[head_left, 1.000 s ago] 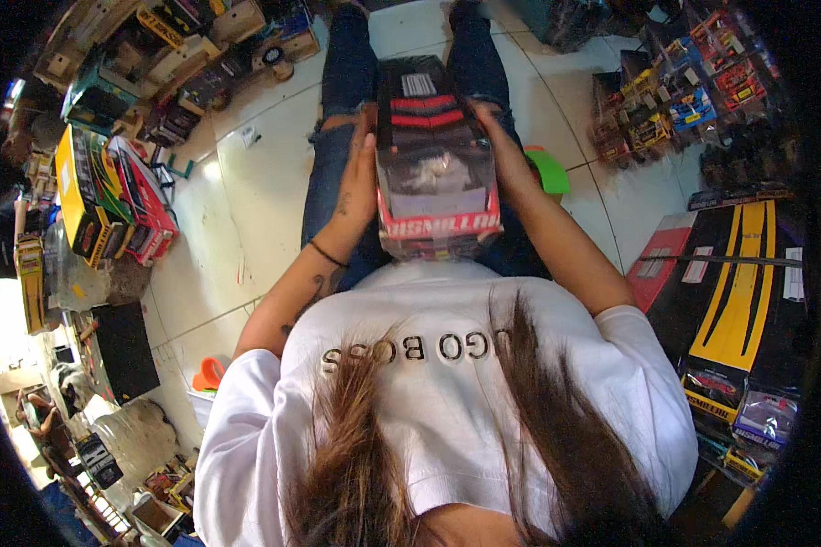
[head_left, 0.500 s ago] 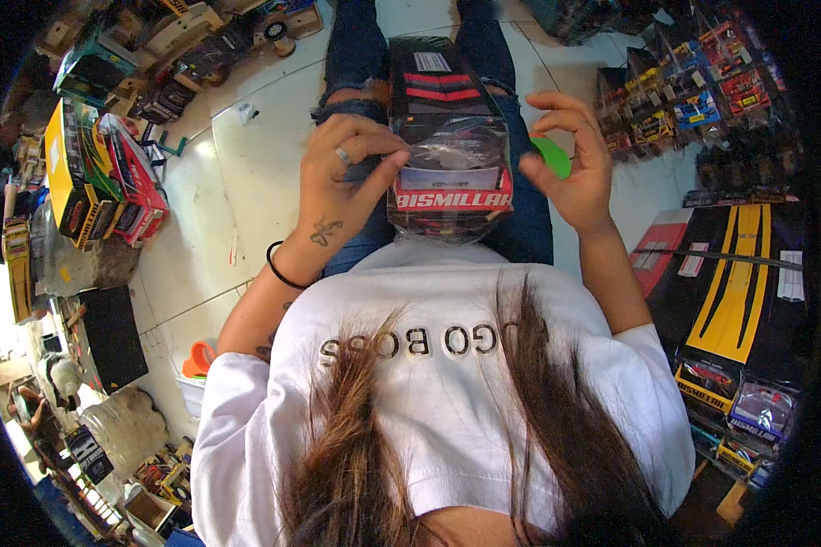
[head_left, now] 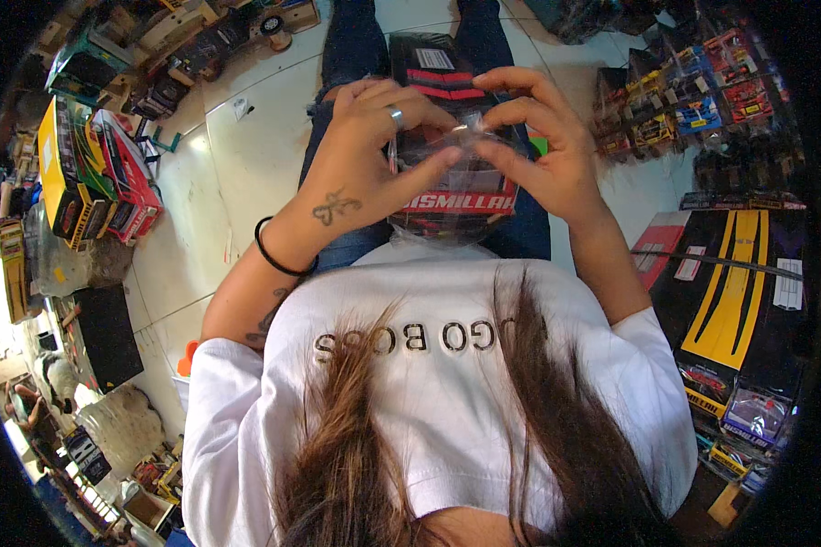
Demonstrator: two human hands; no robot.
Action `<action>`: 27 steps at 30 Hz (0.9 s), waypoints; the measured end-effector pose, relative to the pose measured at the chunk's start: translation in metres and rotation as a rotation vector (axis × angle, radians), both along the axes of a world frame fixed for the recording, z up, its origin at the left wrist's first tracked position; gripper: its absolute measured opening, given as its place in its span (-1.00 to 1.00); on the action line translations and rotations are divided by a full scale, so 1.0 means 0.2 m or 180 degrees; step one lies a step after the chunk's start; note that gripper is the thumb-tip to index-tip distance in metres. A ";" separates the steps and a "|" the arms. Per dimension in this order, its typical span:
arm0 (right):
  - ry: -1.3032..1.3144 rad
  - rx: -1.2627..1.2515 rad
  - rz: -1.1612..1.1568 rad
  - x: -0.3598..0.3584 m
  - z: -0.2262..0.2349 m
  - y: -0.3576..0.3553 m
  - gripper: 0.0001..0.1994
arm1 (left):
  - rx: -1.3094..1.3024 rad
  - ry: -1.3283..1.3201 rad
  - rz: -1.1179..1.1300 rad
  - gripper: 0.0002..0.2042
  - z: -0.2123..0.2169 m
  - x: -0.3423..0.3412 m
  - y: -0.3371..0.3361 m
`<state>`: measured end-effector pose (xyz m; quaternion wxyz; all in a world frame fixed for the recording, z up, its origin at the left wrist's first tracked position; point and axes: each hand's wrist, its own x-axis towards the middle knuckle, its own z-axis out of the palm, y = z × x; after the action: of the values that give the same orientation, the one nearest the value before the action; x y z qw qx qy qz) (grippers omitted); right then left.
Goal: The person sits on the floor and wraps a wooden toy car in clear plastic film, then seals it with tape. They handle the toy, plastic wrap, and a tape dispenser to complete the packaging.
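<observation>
Across my thighs rests a black and red toy truck (head_left: 456, 202) with red stripes on its far end. It is wrapped in clear plastic film (head_left: 470, 137), gathered to a peak above its near part. My left hand (head_left: 365, 150), with a ring on one finger, pinches this film from the left. From the other side my right hand (head_left: 552, 150) pinches it too, the two sets of fingertips almost meeting. My hands partly cover the middle of the truck. A small piece of something green (head_left: 539, 145) shows behind my right hand.
Yellow and red toy trucks (head_left: 68, 178) stand on the left. To the right lie larger black and yellow trucks (head_left: 734, 283), beneath several small wrapped ones (head_left: 680, 100). Wooden parts (head_left: 178, 41) and a wheel (head_left: 274, 27) lie at the far left on the tiled floor (head_left: 255, 173).
Both hands have come inward from either side of the truck and taken hold of the film above it. The film is now drawn up into a peak.
</observation>
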<state>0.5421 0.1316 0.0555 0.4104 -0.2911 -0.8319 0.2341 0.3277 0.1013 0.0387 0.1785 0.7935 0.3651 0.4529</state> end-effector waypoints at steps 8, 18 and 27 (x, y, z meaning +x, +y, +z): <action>0.0697 -0.0662 0.0043 0.03 -0.03 0.02 -0.86 | 0.0009 -0.0242 0.0101 -0.83 0.00 -0.01 0.03; 0.0357 -0.0705 -0.0169 0.17 -0.23 -0.07 -0.88 | 0.0222 0.0042 0.0413 -0.90 -0.19 -0.13 -0.03; -0.0050 -0.0231 0.0019 0.10 -0.10 0.00 -0.86 | 0.0370 0.0651 0.0382 -0.90 -0.06 -0.08 -0.02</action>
<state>0.5631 0.1309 0.0358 0.3923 -0.3052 -0.8269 0.2631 0.3115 0.0972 0.0273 0.0666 0.8213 0.4013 0.4000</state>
